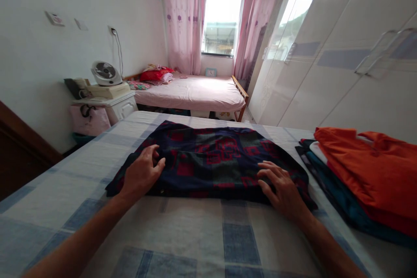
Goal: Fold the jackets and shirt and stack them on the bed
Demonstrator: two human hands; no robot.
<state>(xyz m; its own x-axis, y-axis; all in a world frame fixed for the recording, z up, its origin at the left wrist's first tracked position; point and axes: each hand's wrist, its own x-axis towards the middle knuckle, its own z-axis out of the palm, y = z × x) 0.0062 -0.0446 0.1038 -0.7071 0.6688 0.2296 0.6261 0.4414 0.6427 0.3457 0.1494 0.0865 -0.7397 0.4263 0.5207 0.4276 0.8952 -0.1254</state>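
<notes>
A dark garment (195, 160), navy with red and grey-green patches, lies spread across the near bed; its exact kind I cannot tell. My left hand (142, 171) is over its left part, fingers apart and slightly curled, gripping nothing visible. Over the right part, my right hand (276, 184) has its fingers spread and bent, likewise with no cloth pinched between them. Whether the fingertips press on the fabric is hard to see. Just right of it is a stack of folded clothes, with an orange shirt (374, 173) on top and teal cloth (342, 195) lower down.
The bed has a blue-and-white checked sheet (182, 234). Beyond it stands a second bed (202, 93) with pink bedding. A white fan (106, 73) sits on a cabinet (122, 106) at left, with a pink bag (90, 120) beside it. White wardrobes (325, 74) line the right side.
</notes>
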